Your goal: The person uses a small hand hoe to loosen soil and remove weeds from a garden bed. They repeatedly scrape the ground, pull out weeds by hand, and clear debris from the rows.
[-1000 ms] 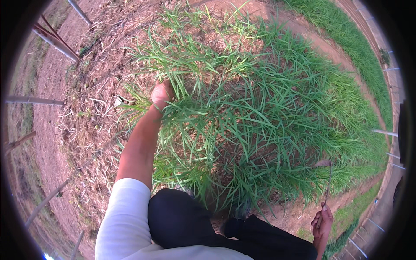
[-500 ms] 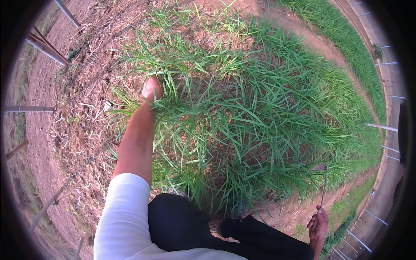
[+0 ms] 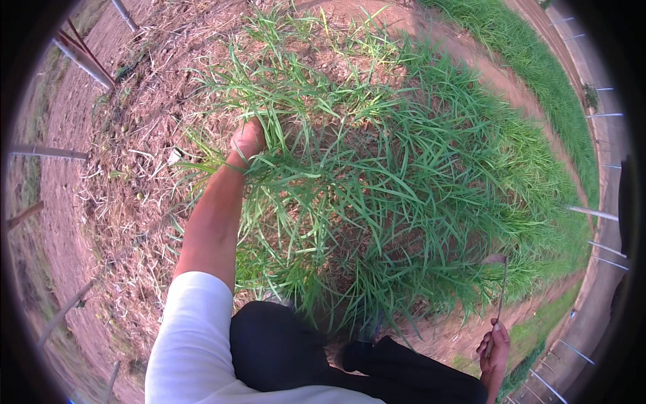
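Note:
My left hand (image 3: 246, 140) reaches forward into a big clump of long green grass (image 3: 390, 195) and is closed around a bunch of its blades at the clump's left side. My right hand (image 3: 494, 347) hangs low at the right and grips the handle of a thin curved sickle (image 3: 501, 283), whose blade points up near the grass's lower right edge. My white sleeve and dark trousers fill the bottom of the view.
Dry straw and reddish bare soil (image 3: 121, 202) lie left of the clump. Metal posts (image 3: 81, 60) stand along the left rim. A dirt path (image 3: 471, 60) and a strip of grass (image 3: 538, 81) run at the upper right, with fence posts (image 3: 592, 214) beyond.
My left hand has moved forward and slightly right, deeper into the grass. My right hand with the sickle stays low at the right.

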`<state>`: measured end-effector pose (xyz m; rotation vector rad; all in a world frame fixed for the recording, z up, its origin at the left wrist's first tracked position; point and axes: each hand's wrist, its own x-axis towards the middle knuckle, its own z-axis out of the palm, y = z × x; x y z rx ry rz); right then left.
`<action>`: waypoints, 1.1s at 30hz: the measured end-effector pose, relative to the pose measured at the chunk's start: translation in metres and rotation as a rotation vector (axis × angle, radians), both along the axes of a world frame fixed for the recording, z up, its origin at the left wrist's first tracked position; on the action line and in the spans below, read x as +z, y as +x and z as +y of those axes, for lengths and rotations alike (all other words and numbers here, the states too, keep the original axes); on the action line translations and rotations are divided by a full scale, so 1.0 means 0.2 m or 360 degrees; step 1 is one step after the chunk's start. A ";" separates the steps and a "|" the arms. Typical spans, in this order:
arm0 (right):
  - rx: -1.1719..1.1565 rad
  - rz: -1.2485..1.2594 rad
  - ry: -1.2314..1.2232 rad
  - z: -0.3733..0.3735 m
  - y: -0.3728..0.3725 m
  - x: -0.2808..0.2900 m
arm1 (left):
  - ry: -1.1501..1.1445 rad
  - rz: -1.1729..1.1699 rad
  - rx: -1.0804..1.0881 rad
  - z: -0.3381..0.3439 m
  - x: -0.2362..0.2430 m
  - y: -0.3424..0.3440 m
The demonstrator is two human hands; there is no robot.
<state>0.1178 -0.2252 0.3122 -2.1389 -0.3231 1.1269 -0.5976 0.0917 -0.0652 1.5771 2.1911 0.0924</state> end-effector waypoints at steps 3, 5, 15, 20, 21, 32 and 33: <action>0.0006 0.0000 -0.0020 0.01 -0.01 0.01 | -0.0037 -0.0103 0.0149 0.04 0.02 0.02; 0.0019 -0.0020 -0.0019 -0.02 -0.01 0.02 | -0.0062 0.0039 0.0036 0.05 0.05 0.08; -0.0033 0.0009 -0.0019 -0.08 0.00 0.02 | -0.0259 -0.0123 0.0007 0.08 0.04 0.01; 0.0049 0.0008 0.0006 -0.04 -0.01 0.02 | 0.0025 -0.0112 0.0191 0.06 -0.17 -0.04; 0.0030 0.0009 -0.0003 -0.05 -0.01 0.02 | 0.0040 -0.0132 0.0265 0.08 -0.17 -0.01; 0.0004 0.0017 -0.0052 -0.07 -0.01 0.03 | 0.0101 -0.0200 -0.0114 0.10 -0.29 -0.06; 0.0005 0.0024 -0.0051 -0.08 -0.01 0.03 | 0.0108 -0.0238 -0.0137 0.10 -0.29 -0.07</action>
